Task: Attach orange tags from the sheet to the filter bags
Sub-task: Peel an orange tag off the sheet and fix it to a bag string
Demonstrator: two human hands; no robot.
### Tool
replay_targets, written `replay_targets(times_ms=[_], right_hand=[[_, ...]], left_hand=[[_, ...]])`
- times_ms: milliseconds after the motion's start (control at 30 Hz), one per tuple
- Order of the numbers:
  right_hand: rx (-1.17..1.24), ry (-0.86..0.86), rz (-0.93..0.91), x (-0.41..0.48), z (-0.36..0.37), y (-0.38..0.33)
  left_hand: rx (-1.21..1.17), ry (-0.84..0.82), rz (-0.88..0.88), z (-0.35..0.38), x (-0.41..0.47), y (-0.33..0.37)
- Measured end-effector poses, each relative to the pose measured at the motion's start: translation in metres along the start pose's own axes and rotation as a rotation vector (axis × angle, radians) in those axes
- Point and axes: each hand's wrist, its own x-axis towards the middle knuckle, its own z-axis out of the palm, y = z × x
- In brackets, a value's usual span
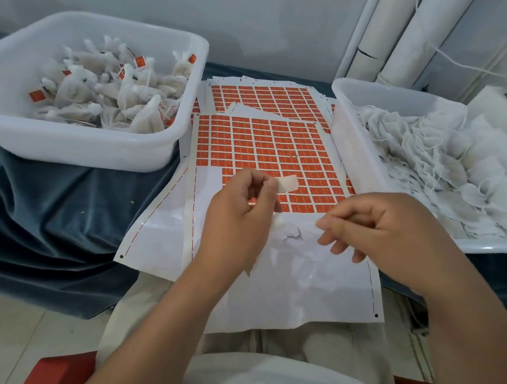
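Note:
The sheet of orange tags (267,145) lies on the table between two tubs, and its near rows are peeled down to bare white backing. My left hand (239,208) pinches one peeled tag (287,183) above the sheet, its pale side towards me. A thin white filter bag (277,222) seems to hang under that hand. My right hand (387,228) hovers just to the right with its fingers loosely curled and its thumb tip against the forefinger. Whether a thread is pinched there is unclear.
A white tub (78,146) at the left holds several tagged filter bags. At the right, a second white tub (344,138) is full of untagged filter bags (446,163). More tag sheets (265,98) lie behind. A blue cloth (49,222) covers the table.

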Motion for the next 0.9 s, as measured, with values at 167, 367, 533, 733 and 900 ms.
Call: replay_targets(times_ms=[167, 367, 533, 733, 900], right_hand=[[-0.08, 0.087, -0.084, -0.003, 0.0, -0.006], [-0.501, 0.031, -0.316, -0.012, 0.002, -0.016], [-0.532, 0.143, -0.346, -0.014, 0.003, -0.019], [-0.545, 0.156, -0.331, -0.011, -0.002, -0.017], [-0.556, 0.102, -0.289, -0.009, -0.003, -0.012]], left_hand=[[0.054, -0.033, 0.061, -0.001, -0.004, 0.002], [0.185, -0.34, 0.256, -0.015, -0.004, 0.014], [0.087, -0.461, 0.295, -0.016, -0.01, 0.019], [-0.042, -0.556, 0.226, -0.019, -0.015, 0.025], [0.022, -0.576, 0.261, -0.022, -0.014, 0.028]])
